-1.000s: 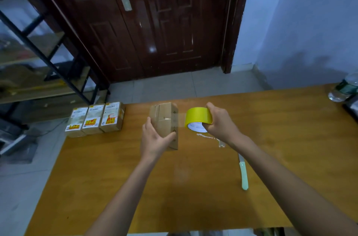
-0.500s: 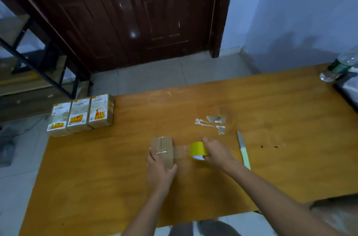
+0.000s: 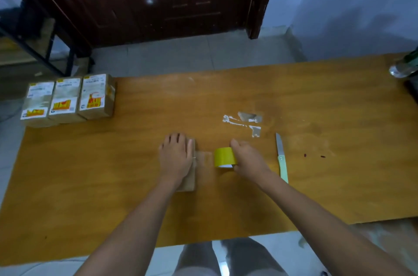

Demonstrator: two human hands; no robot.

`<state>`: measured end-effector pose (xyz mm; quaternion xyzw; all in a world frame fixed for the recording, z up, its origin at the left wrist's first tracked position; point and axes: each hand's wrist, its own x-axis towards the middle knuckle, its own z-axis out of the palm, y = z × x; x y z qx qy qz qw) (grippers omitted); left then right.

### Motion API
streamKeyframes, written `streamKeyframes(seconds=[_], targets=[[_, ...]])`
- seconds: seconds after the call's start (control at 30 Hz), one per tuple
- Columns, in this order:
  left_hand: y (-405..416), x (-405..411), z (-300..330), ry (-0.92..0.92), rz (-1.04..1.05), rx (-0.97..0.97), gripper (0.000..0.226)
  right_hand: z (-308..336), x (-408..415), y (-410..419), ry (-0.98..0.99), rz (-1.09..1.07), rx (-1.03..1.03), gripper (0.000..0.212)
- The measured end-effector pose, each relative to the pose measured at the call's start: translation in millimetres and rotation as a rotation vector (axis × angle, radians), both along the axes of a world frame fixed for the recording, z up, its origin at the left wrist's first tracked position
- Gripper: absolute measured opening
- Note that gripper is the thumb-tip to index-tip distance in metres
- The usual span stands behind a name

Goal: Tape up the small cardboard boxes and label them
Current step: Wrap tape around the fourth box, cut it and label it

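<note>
A small brown cardboard box lies flat on the wooden table, mostly hidden under my left hand, which presses down on its top. My right hand grips a yellow tape roll resting on the table just right of the box. A clear strip of tape stretches from the roll to the box. Three taped, labelled boxes stand side by side at the table's far left corner.
A knife with a pale green handle lies right of my right hand. Torn tape scraps stick to the table beyond the roll. A plastic bottle lies at the far right edge. A dark door and metal shelving stand behind.
The box and tape roll came down from mid-air onto the table. My left hand now lies flat on top of the box, and the tape strip has been drawn out sideways.
</note>
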<state>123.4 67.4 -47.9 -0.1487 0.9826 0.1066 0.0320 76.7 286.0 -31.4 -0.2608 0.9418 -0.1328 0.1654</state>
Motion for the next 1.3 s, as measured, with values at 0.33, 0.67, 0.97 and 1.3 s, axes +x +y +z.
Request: streamKeyframes(seconds=[0.33,0.67,0.97,1.3], targets=[[1,2,-12,0.029,0.045,-0.085,0.035,-11,0,25,-0.017,0.014,-0.032,0.047],[1,3,-10,0.041,0.045,-0.065,0.033,6,-19,40,0.153,0.167,0.111,0.056],[2,4,-12,0.063,0.042,-0.059,0.039,-3,-7,48,0.121,-0.126,-0.084,0.065],[4,4,-9,0.029,0.042,-0.073,0.042,-20,16,60,0.009,-0.45,-0.146,0.053]])
